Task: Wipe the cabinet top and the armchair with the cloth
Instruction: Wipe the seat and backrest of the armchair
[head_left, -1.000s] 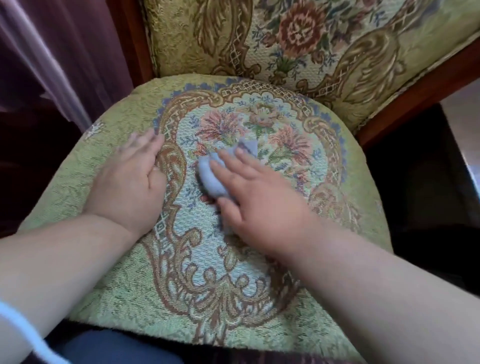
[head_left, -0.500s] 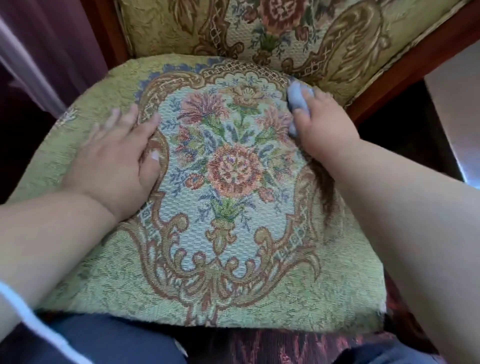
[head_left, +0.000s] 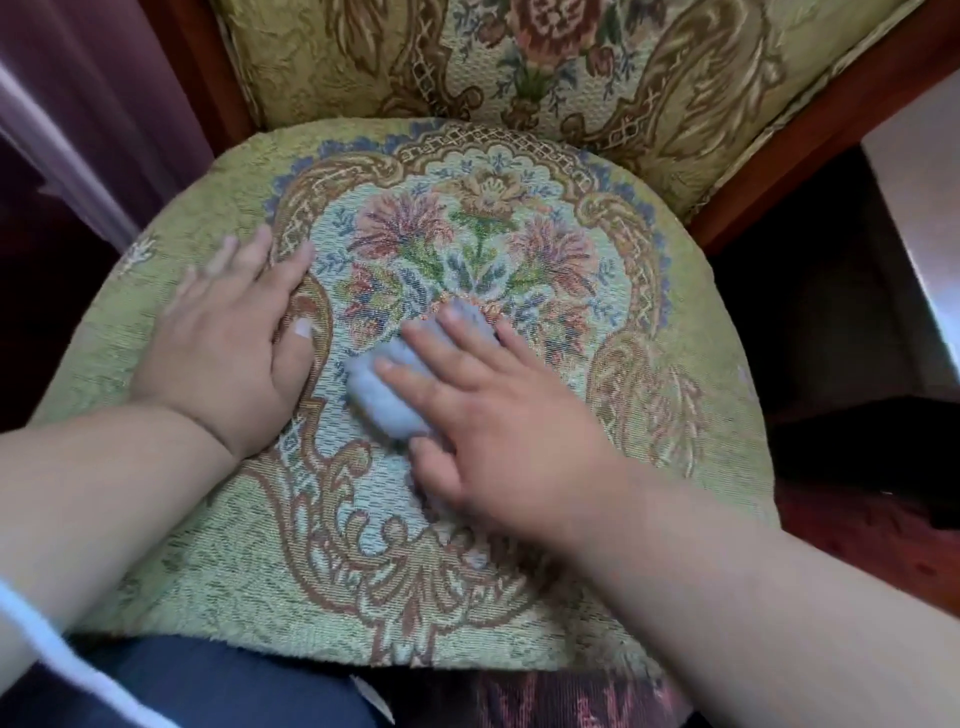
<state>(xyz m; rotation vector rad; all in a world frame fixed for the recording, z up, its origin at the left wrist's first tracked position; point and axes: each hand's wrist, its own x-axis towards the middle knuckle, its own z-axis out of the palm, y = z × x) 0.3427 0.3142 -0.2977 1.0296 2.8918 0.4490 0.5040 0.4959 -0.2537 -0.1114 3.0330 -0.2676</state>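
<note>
The armchair seat cushion (head_left: 675, 519) is green tapestry with a floral medallion and fills most of the view. A small bunched grey-blue cloth (head_left: 382, 397) lies on the middle of the seat. My right hand (head_left: 498, 415) presses down on the cloth with fingers spread over it, thumb tucked beneath its near edge. Flat on the left side of the cushion rests my left hand (head_left: 228, 353), palm down, fingers apart, holding nothing. The cabinet is not in view.
The upholstered backrest (head_left: 519, 62) rises behind the seat, framed by red-brown wood (head_left: 831, 135). A purple curtain (head_left: 78, 130) hangs at left. Dark floor and a pale surface (head_left: 924, 218) lie at right. My dark-clothed knee (head_left: 218, 686) touches the seat's front.
My right hand has swept the cloth from the seat's far right corner back to the middle, close to my left hand. The left hand has stayed flat in place.
</note>
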